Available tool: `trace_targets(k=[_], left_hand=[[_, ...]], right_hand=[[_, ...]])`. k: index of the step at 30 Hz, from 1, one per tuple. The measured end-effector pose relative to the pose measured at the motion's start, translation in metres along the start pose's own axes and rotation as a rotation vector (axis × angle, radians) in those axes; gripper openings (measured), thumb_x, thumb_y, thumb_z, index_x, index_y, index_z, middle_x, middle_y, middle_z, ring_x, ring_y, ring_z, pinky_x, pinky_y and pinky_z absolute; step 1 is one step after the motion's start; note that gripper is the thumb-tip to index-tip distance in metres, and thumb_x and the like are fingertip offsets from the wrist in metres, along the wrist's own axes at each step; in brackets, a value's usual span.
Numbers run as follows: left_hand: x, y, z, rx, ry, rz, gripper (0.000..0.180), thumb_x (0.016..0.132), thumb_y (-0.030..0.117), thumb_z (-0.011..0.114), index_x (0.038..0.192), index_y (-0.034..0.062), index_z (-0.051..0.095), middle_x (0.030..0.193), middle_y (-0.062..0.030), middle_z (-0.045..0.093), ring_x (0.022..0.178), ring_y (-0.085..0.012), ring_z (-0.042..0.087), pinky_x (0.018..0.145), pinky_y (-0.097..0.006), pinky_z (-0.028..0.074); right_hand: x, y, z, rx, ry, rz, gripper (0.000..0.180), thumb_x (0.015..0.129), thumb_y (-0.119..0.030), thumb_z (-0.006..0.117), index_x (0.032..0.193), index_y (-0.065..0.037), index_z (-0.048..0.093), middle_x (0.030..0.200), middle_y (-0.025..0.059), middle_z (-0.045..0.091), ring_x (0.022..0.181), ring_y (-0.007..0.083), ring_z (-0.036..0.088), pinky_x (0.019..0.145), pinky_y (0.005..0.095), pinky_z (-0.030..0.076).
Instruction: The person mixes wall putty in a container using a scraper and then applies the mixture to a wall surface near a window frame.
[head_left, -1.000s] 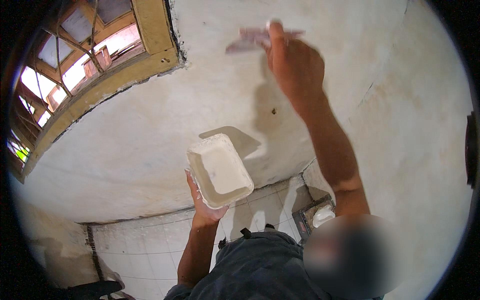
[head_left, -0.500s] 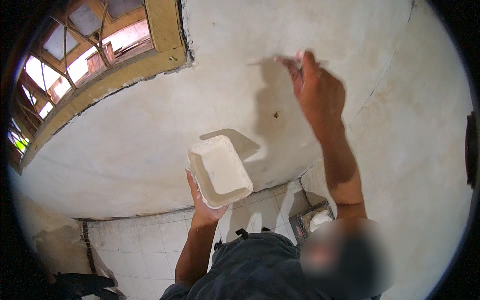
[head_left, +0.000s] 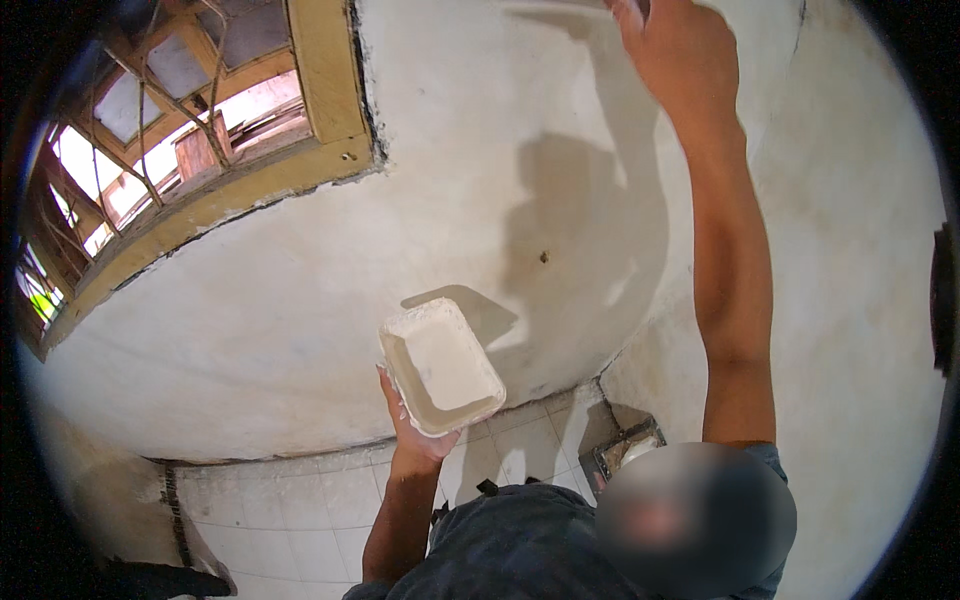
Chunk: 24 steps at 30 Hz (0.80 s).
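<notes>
Resting in the person's left hand, near the centre of the view, a cream-coloured rectangular tray with rounded corners was tilted with its open side toward the camera. The left thumb lay along the tray's left side and the palm supported its lower end, the grip spread to the tray's width. Smooth off-white paste covered the bottom, and pale smears marked the rim.

The right arm was extended upward, nearly straight, with the right hand cut by the upper edge. Its fingers were closed on a flat tool, of which only a mauve-grey sliver showed; the firmness of that hold could not be told.

Behind both hands stood a patchy off-white plastered wall, bearing a small dark hole and the shadows of the arm and tray. At upper left, a yellow-painted window frame adjoined a lattice of thin bent bars.

Below, on a floor of white square tiles, a dark-rimmed rectangular box near the wall corner contained a white mass, partly hidden. The person's dark grey garment filled the lower centre.
</notes>
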<state>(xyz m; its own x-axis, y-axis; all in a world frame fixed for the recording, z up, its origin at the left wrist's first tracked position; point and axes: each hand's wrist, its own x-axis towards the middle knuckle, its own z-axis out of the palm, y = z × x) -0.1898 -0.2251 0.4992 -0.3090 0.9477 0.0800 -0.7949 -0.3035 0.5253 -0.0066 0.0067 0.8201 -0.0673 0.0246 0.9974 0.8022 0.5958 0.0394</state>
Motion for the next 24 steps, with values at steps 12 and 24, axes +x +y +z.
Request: trace_targets(k=[12, 24], left_hand=[[0.003, -0.004, -0.009, 0.075, 0.031, 0.083, 0.079, 0.09, 0.076, 0.029, 0.147, 0.0218, 0.037, 0.138, -0.0059, 0.052, 0.123, -0.0309, 0.055, 0.096, -0.058, 0.048], [0.001, -0.001, -0.019, 0.038, -0.028, 0.086, 0.084, 0.086, 0.079, 0.033, 0.148, 0.0225, 0.035, 0.14, -0.0086, 0.05, 0.124, -0.0372, 0.053, 0.088, -0.066, 0.05]], right_hand=[[-0.156, -0.059, 0.047, 0.215, -0.303, -0.124, 0.02, 0.093, -0.025, 0.06, 0.103, -0.009, 0.053, 0.077, 0.0099, 0.069, 0.068, 0.0227, 0.07, 0.048, 0.0325, 0.054], [0.113, 0.013, -0.044, 0.146, 0.131, 0.01, 0.031, 0.084, -0.026, 0.068, 0.103, -0.002, 0.06, 0.087, 0.0236, 0.067, 0.083, 0.0436, 0.065, 0.074, 0.0504, 0.052]])
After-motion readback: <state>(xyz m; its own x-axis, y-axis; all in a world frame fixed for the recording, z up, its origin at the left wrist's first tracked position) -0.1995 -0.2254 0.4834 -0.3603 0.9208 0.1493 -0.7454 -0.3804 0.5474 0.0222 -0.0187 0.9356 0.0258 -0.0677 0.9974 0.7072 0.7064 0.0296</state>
